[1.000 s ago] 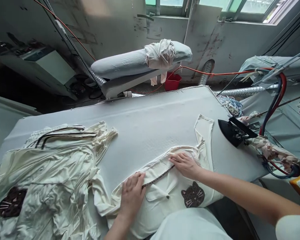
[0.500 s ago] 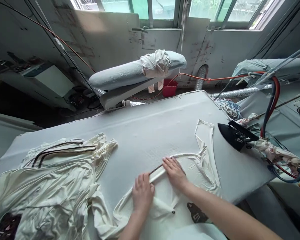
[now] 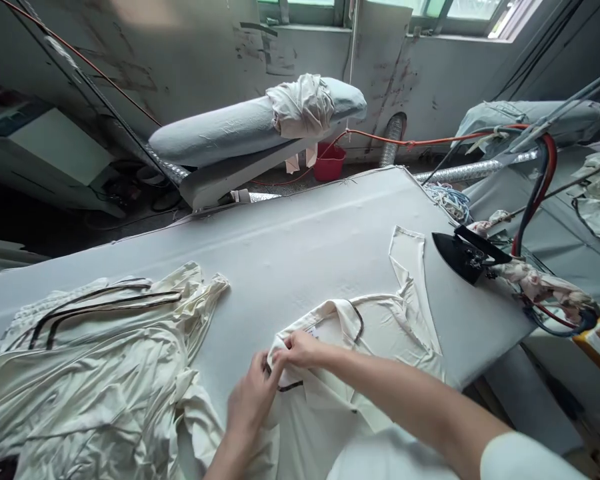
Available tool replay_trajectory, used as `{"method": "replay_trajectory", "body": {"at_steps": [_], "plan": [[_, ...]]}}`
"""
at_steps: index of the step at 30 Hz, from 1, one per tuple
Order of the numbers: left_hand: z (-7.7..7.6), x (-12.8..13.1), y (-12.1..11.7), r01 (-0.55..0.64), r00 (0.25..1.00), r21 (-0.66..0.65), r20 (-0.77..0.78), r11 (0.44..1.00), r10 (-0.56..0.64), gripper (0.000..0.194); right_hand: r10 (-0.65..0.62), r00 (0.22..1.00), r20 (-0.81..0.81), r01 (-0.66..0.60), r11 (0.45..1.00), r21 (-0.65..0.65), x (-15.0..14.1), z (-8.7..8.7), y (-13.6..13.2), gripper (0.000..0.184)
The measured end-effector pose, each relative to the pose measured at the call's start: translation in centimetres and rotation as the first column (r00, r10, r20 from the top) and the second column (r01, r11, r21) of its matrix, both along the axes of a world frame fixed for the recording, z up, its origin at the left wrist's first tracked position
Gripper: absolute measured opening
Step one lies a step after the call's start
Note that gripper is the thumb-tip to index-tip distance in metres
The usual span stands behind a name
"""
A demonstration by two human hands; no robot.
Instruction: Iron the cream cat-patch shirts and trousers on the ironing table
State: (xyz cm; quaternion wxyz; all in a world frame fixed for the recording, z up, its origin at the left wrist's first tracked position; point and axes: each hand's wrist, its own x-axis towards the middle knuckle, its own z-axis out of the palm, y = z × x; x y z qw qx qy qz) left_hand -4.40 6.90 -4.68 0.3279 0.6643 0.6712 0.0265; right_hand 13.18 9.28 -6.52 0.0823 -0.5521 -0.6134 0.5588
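A cream shirt (image 3: 380, 333) with dark trim lies on the pale padded ironing table (image 3: 290, 253), one sleeve spread toward the back right. My left hand (image 3: 254, 393) pinches the shirt's collar at its left end. Close beside it, my right hand (image 3: 300, 350) also grips the collar edge, fingers closed on the cloth. The collar stands folded over in a loop, and a small label shows inside it. My fingertips are partly hidden by the cloth and by each other.
To the left lies a pile of cream garments (image 3: 115, 367) with dark-edged strips. A black iron (image 3: 467, 257) with hoses rests at the table's right. Behind the table are a padded sleeve board (image 3: 220, 137) and a red bucket (image 3: 329, 162). An orange cord hangs across.
Both hands went from lying flat on the collar to pinching it, with the right hand moving left beside the left one. The collar is lifted and turned. The view has tilted down.
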Motion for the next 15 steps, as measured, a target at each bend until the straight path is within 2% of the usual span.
{"method": "replay_trajectory", "body": {"at_steps": [2, 3, 5, 6, 7, 8, 9, 10, 12, 13, 15], "plan": [[0.0, -3.2, -2.2, 0.03, 0.995, 0.059, -0.097, 0.998, -0.025, 0.034, -0.133, 0.989, -0.065, 0.135, 0.99, 0.035, -0.6, -0.9, 0.2, 0.038], [0.2, -4.1, -2.8, 0.033, 0.992, 0.122, -0.123, 0.992, -0.017, 0.033, -0.185, 0.976, -0.114, 0.191, 0.98, 0.051, 0.0, -0.9, 0.2, 0.037], [0.9, -3.7, -2.7, 0.003, 0.995, 0.304, -0.095, 0.953, 0.028, 0.036, -0.276, 0.94, -0.2, 0.306, 0.943, 0.135, 3.5, -0.1, 0.2, 0.03], [1.3, -2.1, -2.0, -0.031, 0.998, 0.37, -0.034, 0.929, 0.047, 0.038, -0.324, 0.924, -0.204, 0.366, 0.905, 0.219, 6.1, 0.6, 0.1, 0.029], [1.7, 0.4, -1.2, -0.072, 0.997, 0.379, 0.051, 0.923, 0.057, 0.04, -0.382, 0.905, -0.186, 0.423, 0.846, 0.323, 9.1, 1.3, -0.1, 0.032], [1.9, 3.4, -0.2, -0.1, 0.988, 0.322, 0.147, 0.941, 0.055, 0.042, -0.438, 0.89, -0.128, 0.448, 0.783, 0.432, 12.4, 2.0, -0.4, 0.036], [2.0, 6.9, 0.8, -0.104, 0.969, 0.191, 0.24, 0.976, 0.056, 0.043, -0.48, 0.877, -0.017, 0.416, 0.741, 0.526, 15.8, 2.6, -0.6, 0.038], [1.9, 10.3, 1.9, -0.071, 0.947, 0.027, 0.317, 0.997, 0.059, 0.046, -0.482, 0.864, 0.146, 0.322, 0.752, 0.575, 19.0, 3.1, -0.8, 0.036], [1.3, 16.3, 3.7, -0.049, 0.905, -0.191, 0.407, 0.98, 0.125, 0.048, -0.36, 0.801, 0.479, 0.087, 0.861, 0.502, 24.4, 3.5, -1.0, 0.024], [0.8, 18.4, 4.6, -0.067, 0.892, -0.23, 0.421, 0.971, 0.161, 0.046, -0.268, 0.764, 0.587, -0.002, 0.909, 0.417, 26.3, 3.5, -0.9, 0.018], [-0.1, 20.8, 5.9, -0.144, 0.883, -0.208, 0.415, 0.967, 0.221, 0.04, -0.15, 0.723, 0.674, -0.079, 0.952, 0.297, 28.7, 3.0, -0.8, 0.021]]}}
